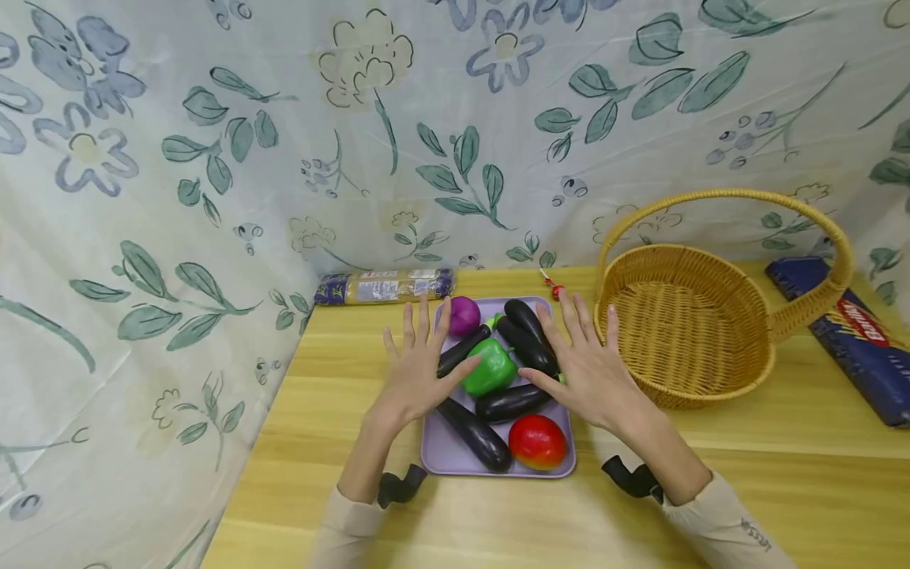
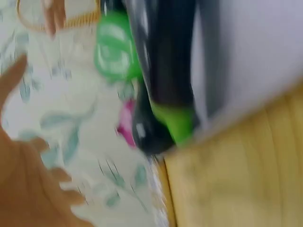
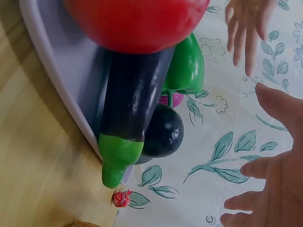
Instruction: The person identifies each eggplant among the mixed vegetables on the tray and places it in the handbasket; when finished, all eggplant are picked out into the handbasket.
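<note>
Both hands hover with spread fingers over a lilac tray [image 1: 455,462]. My left hand [image 1: 412,375] is above the tray's left side, and my right hand [image 1: 593,375] is above its right side; neither holds anything. On the tray lie several dark eggplants [image 1: 472,435], a green bell pepper [image 1: 490,368], a purple onion [image 1: 464,316] and a red mango-like fruit [image 1: 537,442]. In the right wrist view an eggplant [image 3: 135,94] with a green cap lies under the red fruit [image 3: 137,23]. The left wrist view is blurred; the green pepper [image 2: 116,47] shows there.
A wicker basket [image 1: 686,324] with a tall handle stands right of the tray. Beyond it lies a dark blue packet [image 1: 846,340]. A clear-and-blue pack of noodles [image 1: 384,286] lies behind the tray, and a red-wrapped lollipop [image 1: 554,288] by its back right corner. A floral cloth [image 1: 455,118] hangs behind.
</note>
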Demonstrator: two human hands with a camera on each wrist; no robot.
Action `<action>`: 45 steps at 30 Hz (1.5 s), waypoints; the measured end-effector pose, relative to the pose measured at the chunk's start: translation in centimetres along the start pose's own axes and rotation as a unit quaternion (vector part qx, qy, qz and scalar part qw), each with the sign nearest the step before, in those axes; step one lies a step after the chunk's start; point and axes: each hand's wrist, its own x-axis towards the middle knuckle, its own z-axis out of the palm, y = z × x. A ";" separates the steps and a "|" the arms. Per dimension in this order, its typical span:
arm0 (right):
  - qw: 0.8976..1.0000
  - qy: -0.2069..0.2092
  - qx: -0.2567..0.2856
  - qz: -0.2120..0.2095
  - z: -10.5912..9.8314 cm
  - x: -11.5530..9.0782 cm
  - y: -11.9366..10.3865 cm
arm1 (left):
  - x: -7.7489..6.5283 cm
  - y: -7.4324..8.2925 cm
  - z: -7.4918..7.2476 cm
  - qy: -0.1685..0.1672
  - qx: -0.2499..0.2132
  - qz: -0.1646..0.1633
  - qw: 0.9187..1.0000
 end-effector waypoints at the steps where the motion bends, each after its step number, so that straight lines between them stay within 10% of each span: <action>1: 1.000 -0.002 0.002 0.001 0.0 0.0 0.0 | -0.1 -0.8 -0.5 -0.013 -0.019 0.003 1.000; 12: 1.000 0.012 0.012 0.001 -0.5 -0.2 0.2 | -1.0 -7.2 -2.8 -0.132 -0.155 0.032 0.979; 29: 1.000 0.000 0.016 0.004 -0.5 -0.3 0.4 | 0.5 -9.2 -0.5 -0.222 -0.080 0.010 0.972; 45: 0.999 -0.013 0.033 0.003 -0.6 -0.2 0.6 | 1.0 -9.3 0.3 -0.226 -0.037 0.002 0.973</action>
